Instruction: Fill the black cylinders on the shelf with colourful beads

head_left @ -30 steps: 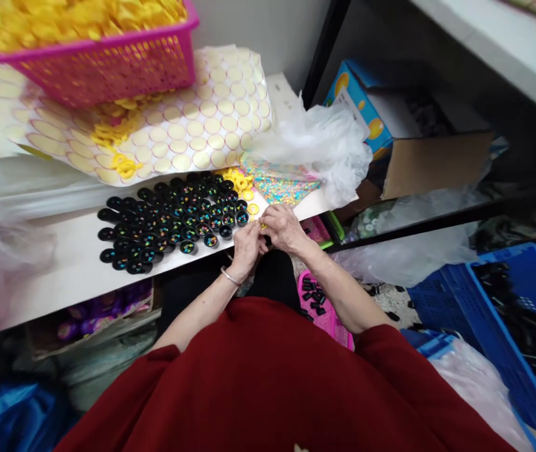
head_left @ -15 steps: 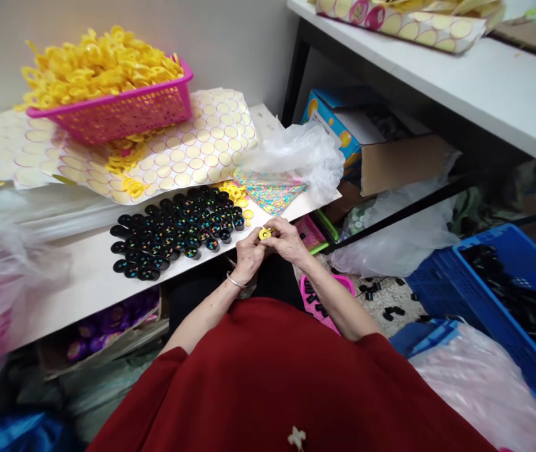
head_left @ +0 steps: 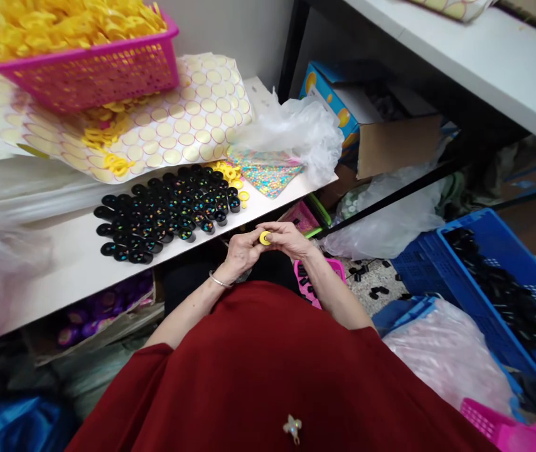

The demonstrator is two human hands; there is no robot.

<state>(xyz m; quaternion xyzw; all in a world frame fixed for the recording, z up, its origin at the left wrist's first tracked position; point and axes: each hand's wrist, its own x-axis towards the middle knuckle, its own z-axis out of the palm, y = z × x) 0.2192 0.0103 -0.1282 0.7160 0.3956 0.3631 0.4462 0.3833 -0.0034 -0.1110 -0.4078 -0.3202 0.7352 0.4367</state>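
Observation:
My left hand (head_left: 241, 252) and my right hand (head_left: 289, 238) meet above my lap, just off the front edge of the white bench (head_left: 61, 285). Both are closed, with fingertips pinching a small round yellow piece (head_left: 264, 238) between them. A dark spot shows at its middle; its underside is hidden by my fingers. Beyond my left hand stand several small black cups (head_left: 169, 216) with multicoloured beads inside. Close behind these cups lie loose yellow ring-shaped pieces (head_left: 243, 197). A clear bag of pastel beads (head_left: 270, 179) rests farther back.
A pink basket (head_left: 108, 72) heaped with yellow rings stands on dotted sheets (head_left: 192, 129). At right are an opened carton (head_left: 397, 147), a blue crate (head_left: 468, 220) of black parts and a stuffed plastic bag (head_left: 447, 348). Black pieces (head_left: 380, 290) litter the floor.
The view has shifted, so the bench and crates sit higher and more to the left. Both hands still hold the yellow piece, and its face is now more covered by a right-hand finger.

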